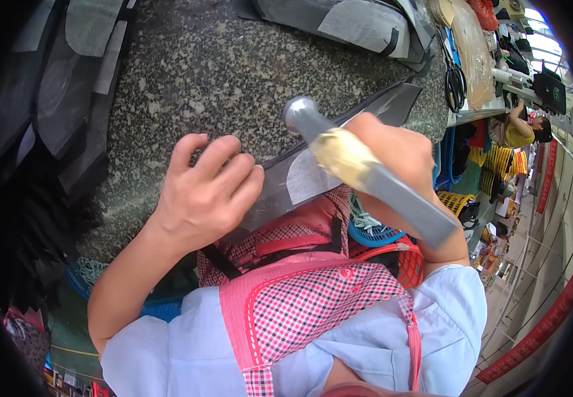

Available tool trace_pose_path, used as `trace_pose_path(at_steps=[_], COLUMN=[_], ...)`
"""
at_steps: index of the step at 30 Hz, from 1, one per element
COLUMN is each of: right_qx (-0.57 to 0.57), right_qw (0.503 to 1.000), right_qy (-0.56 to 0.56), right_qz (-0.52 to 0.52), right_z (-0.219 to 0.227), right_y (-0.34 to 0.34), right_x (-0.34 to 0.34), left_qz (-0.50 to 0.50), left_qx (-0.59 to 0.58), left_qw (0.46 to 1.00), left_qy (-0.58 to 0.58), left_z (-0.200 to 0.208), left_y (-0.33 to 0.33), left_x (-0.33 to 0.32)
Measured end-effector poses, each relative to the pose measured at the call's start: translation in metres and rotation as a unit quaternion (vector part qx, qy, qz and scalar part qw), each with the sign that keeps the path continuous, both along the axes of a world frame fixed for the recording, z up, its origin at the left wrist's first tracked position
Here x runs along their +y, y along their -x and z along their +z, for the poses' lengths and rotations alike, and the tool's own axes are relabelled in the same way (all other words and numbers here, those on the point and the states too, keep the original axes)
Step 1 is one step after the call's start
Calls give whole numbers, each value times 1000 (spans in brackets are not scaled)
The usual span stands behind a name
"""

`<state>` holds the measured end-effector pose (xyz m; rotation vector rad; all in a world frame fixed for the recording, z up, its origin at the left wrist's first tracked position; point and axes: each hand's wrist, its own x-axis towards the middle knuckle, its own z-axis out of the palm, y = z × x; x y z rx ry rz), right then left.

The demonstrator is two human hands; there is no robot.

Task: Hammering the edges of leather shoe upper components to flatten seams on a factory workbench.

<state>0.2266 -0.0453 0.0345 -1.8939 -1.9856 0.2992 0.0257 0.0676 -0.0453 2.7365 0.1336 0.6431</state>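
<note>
Hammering step, by the look. Right hand [397, 155] closed round hammer [377, 173], held above stone bench [187, 73]; dark piece [274, 190] lies along bench's near edge. Left hand [208, 192] half-curled near it, can't tell if gripping. Next strike calls for left fingers clear, piece steady.

We grip a hammer [347, 159] in our right hand [395, 155], its rounded metal head [299, 112] over the speckled bench [213, 79]. A long dark piece [272, 197] with a pale patch [305, 180] lies beneath the handle; our left hand [208, 192], fingers curled, is by its left end.
</note>
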Motion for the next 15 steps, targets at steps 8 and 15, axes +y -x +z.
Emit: trace_pose_path(at_steps=[8,15], right_qx=[-9,21], right_qw=[977,993], right_qy=[205,116], right_qz=[59,16], right_z=[-5,0], right_y=[14,25], right_x=[2,1], left_qz=[2,7], left_qx=[15,-18], left_qw=[986,999], left_qy=[163,-37], left_z=[-2,-1], left_y=[7,9], left_x=[15,0])
